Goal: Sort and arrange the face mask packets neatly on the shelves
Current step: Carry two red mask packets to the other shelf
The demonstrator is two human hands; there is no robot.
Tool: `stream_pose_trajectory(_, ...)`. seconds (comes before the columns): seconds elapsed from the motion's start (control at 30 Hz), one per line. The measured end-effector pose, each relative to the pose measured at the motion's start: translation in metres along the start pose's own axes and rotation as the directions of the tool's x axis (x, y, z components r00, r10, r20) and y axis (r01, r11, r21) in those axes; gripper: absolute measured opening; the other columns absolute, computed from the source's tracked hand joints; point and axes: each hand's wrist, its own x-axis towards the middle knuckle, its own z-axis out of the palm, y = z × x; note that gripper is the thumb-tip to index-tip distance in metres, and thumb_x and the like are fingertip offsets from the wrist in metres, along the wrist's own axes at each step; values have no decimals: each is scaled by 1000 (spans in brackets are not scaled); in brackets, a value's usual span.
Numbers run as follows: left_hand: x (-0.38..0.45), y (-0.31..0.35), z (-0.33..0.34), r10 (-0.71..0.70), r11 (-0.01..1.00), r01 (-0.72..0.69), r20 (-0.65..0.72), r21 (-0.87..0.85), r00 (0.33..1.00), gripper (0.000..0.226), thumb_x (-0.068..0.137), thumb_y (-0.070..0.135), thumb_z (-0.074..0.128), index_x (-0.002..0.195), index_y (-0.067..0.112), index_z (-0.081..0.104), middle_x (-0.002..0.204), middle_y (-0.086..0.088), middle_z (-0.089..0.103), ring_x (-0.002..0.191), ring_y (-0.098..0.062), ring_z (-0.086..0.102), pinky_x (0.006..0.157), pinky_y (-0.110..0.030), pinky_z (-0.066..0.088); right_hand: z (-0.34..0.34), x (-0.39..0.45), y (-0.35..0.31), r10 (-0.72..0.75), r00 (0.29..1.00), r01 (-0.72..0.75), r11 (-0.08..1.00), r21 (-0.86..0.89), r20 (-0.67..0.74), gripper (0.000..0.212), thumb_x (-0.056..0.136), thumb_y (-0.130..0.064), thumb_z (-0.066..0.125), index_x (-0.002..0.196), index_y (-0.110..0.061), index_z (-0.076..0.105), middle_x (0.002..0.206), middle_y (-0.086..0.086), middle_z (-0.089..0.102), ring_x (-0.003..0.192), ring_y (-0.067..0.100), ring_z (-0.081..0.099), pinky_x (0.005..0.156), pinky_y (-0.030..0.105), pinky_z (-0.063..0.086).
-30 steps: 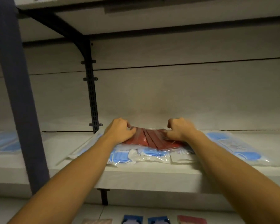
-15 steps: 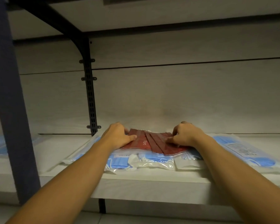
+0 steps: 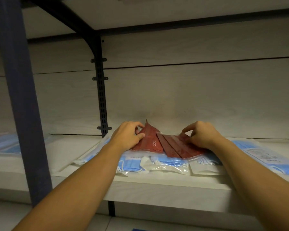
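Note:
A fanned bunch of red mask packets (image 3: 167, 145) lies on top of blue mask packets (image 3: 158, 164) on the white shelf (image 3: 157, 185). My left hand (image 3: 127, 136) pinches the left red packet, whose far corner is lifted into a peak. My right hand (image 3: 201, 135) pinches the right end of the red packets with thumb and fingers. Part of the red packets is hidden under both hands.
More blue mask packets lie at the right (image 3: 264, 157) and far left (image 3: 2, 144) of the shelf. A dark blue post (image 3: 22, 97) stands at the left front. A black slotted bracket (image 3: 101, 90) runs up the back wall. Another shelf hangs overhead.
Both hands have moved apart slightly and lifted the red packets; the left packet's far corner now stands up. The camera moved closer and slightly right.

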Motion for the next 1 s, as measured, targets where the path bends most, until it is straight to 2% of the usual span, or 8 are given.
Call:
stream_pose_trajectory(0.13, -4, 3, -2, -17, 999, 17, -10, -44, 1000, 35, 92, 32, 72, 126, 31, 63, 93, 8, 63, 74, -10, 59, 77, -36, 55, -1, 2, 0, 37, 999, -32, 987, 156, -31, 44, 88, -23, 76, 131, -24, 65, 96, 3, 76, 91, 19, 66, 82, 27, 47)
stream_pose_trajectory(0.23, -7, 4, -4, 7, 987, -14, -46, -158, 999, 51, 95, 21, 69, 141, 31, 48, 93, 5, 56, 70, -12, 57, 70, -28, 47, -2, 2, 0, 101, 994, -84, 952, 295, -41, 43, 92, -26, 73, 131, -12, 62, 108, 9, 73, 91, 19, 65, 83, 28, 45)
stream_pose_trajectory(0.3, -7, 4, -5, 58, 984, -70, -73, -163, 996, 46, 97, 15, 65, 139, 31, 52, 100, 5, 61, 80, -12, 60, 77, -23, 45, -2, 2, -1, 117, 992, -97, 940, 329, -43, 33, 94, -27, 70, 121, -9, 70, 110, 10, 73, 100, 24, 65, 86, 30, 48)
stream_pose_trajectory(0.37, -6, 4, -5, 95, 988, -104, -78, -115, 992, 26, 99, 13, 62, 120, 26, 70, 105, 4, 64, 95, -11, 60, 85, -19, 41, -2, 0, -2, 118, 992, -97, 927, 362, -36, 21, 95, -25, 68, 105, -9, 77, 98, 9, 74, 96, 26, 66, 84, 31, 51)
stream_pose_trajectory(0.5, -10, 5, -5, 77, 993, -84, -84, -85, 993, 14, 98, 20, 64, 102, 21, 77, 98, 7, 60, 90, -6, 54, 83, -18, 42, -4, -2, -6, 113, 993, -93, 916, 390, -29, 22, 98, -27, 62, 97, -9, 74, 87, 9, 73, 88, 25, 65, 73, 29, 44)
stream_pose_trajectory(0.67, -12, 6, -6, 67, 992, -82, -155, -91, 986, 17, 91, 19, 70, 108, 20, 73, 104, 9, 58, 89, -3, 52, 82, -11, 38, -4, -4, -12, 101, 994, -101, 828, 551, 30, 18, 93, -30, 69, 93, -12, 71, 81, 9, 74, 70, 20, 68, 70, 33, 54)
stream_pose_trajectory(0.87, -12, 6, -10, 46, 993, -68, -203, -98, 978, 32, 93, 16, 71, 124, 16, 66, 115, 4, 54, 103, -5, 49, 83, 3, 27, -7, -5, -16, 73, 987, -147, 759, 635, 141, 12, 88, -7, 70, 100, -7, 69, 88, 19, 74, 63, 25, 69, 58, 32, 58)
stream_pose_trajectory(1.0, -15, 12, -15, 18, 994, -42, -235, -99, 972, 35, 94, 16, 70, 128, 15, 64, 119, 2, 55, 110, -10, 52, 91, -5, 28, -3, -3, -16, 99, 991, -136, 666, 733, 94, 11, 86, -3, 73, 96, -3, 69, 89, 25, 73, 69, 30, 68, 72, 47, 60)
